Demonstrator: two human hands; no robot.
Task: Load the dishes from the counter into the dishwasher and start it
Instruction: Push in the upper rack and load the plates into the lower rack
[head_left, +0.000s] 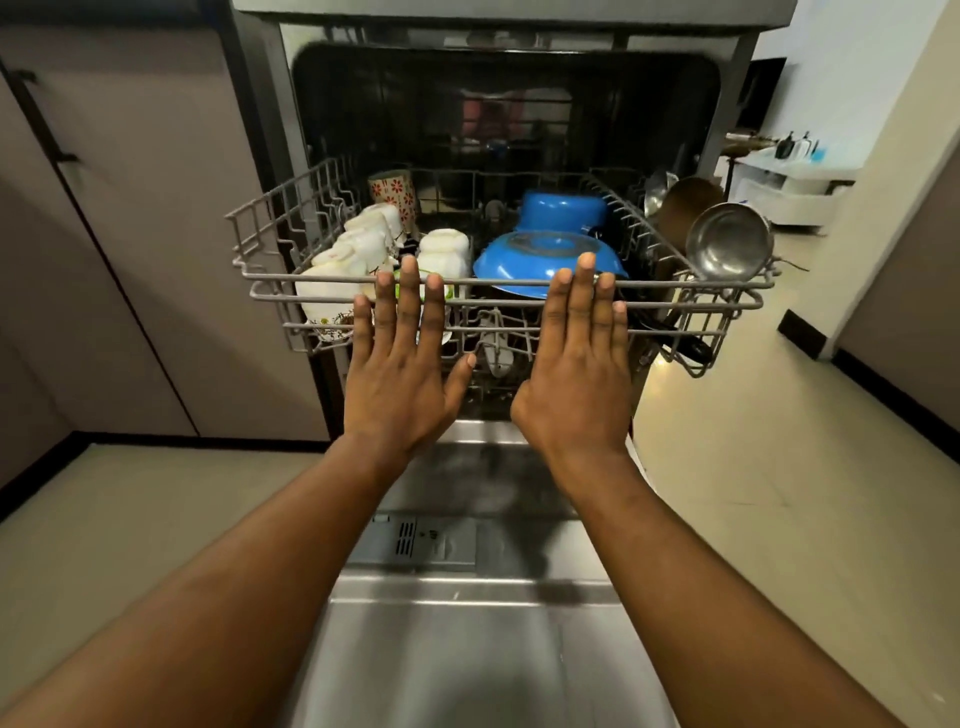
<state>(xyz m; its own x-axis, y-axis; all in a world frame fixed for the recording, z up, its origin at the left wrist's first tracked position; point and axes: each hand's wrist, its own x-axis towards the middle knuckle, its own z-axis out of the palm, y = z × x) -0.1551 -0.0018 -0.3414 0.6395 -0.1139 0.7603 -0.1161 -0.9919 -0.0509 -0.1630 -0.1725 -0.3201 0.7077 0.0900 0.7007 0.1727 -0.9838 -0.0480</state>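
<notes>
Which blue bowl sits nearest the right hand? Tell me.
The front blue bowl, just beyond the right hand fingertips by the rack's front rail. The other blue bowl sits behind it, deeper in the rack.

One view only — a wide-angle head camera, looking forward and down along both forearms into the open dishwasher (498, 104). It faces the machine squarely, close enough that the rack (675, 286) fills the middle and the lowered door (467, 649) runs out of the bottom edge. Straight lines bow at the edges — floor (779, 493) and cabinets (130, 208) curve away on both sides.
</notes>
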